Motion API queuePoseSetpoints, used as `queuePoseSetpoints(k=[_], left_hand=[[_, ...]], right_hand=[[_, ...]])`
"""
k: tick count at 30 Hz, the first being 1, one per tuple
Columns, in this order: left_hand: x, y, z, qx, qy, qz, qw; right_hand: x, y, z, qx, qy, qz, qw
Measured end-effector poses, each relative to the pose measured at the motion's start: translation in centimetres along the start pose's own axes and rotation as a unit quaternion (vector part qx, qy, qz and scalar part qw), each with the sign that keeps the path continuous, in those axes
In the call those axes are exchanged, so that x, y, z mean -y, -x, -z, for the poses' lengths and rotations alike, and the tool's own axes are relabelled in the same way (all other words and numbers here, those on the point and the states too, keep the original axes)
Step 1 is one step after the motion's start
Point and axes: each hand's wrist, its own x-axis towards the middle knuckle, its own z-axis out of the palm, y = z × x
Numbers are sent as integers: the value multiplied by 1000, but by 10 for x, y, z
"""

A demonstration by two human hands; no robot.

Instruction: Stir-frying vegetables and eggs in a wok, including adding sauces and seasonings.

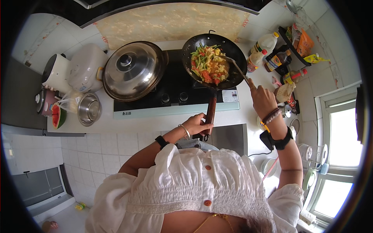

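Note:
My left hand (194,125) is around the lower end of the wooden handle (212,107) of a dark wok (236,68). The wok sits on the right side of a black gas cooktop (174,84). Inside it lies a mix of scrambled egg, red tomato pieces and cut green beans (208,64), with some liquid showing. In my right hand (263,100) is the shaft of a metal spatula (239,70). Its head reaches into the right part of the food and is partly hidden.
A large lidded pan (137,75) covers the cooktop's left side. Farther left are a steel bowl (89,109), a cut watermelon (59,117) and a rice cooker (87,68). Sauce bottles (275,61) crowd the right counter beside the wok. A range hood (174,4) overhangs the back.

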Motion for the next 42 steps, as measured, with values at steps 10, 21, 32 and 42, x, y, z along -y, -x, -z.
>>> queuePoseSetpoints(k=[10,21,32,42], left_hand=[[-3,4,-1,-1,5,-7,1000],[-3,7,-7,-19,-12,-4,1000],[-4,12,-2,-30,-18,-5,999],[-7,11,-7,-33,-11,-12,999]], right_hand=[[62,-7,-21,111,60,-9,992],[80,-4,-69,59,116,0,991],[27,35,53,99,36,34,994],[8,0,-33,47,-171,-29,984]])
